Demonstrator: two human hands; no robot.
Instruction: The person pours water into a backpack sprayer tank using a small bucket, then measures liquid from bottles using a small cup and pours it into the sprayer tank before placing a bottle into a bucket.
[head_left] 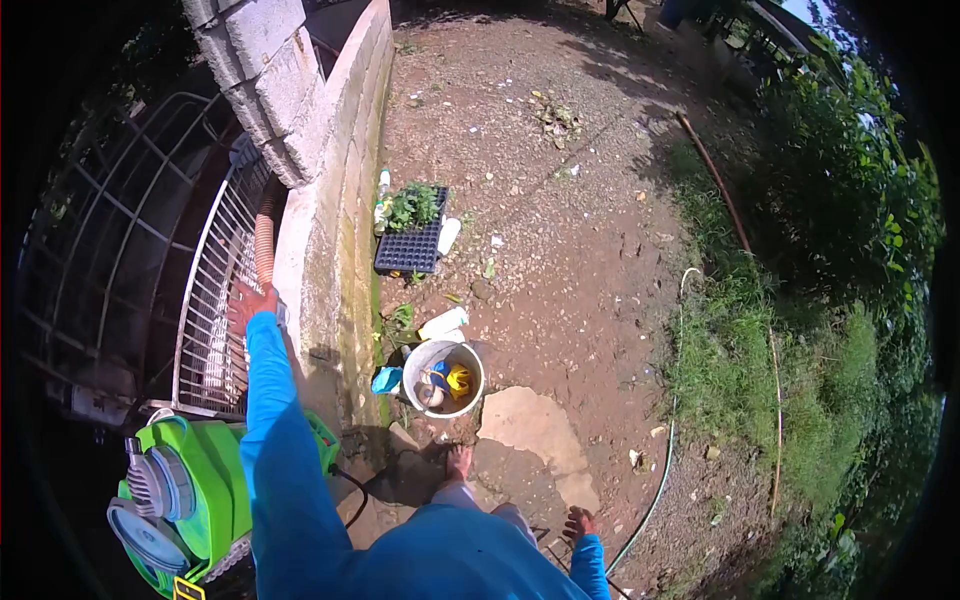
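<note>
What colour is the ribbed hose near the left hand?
The ribbed hose is orange-brown; it shows in the head view.

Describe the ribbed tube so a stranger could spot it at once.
Find the concrete wall left of centre. Between it and the white railing, a tan tube runs down to the left hand. Its ringed ridges differ from the railing's straight bars.

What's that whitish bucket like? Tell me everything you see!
The bucket is round and off-white, probably plastic, with a thick rim. It stands upright on the ground, its open top showing something yellow, something blue and a pale round thing inside. A white container lies just beyond it; whether they touch is unclear. The left hand and right hand are both away from it. I can't make out a handle.
</note>
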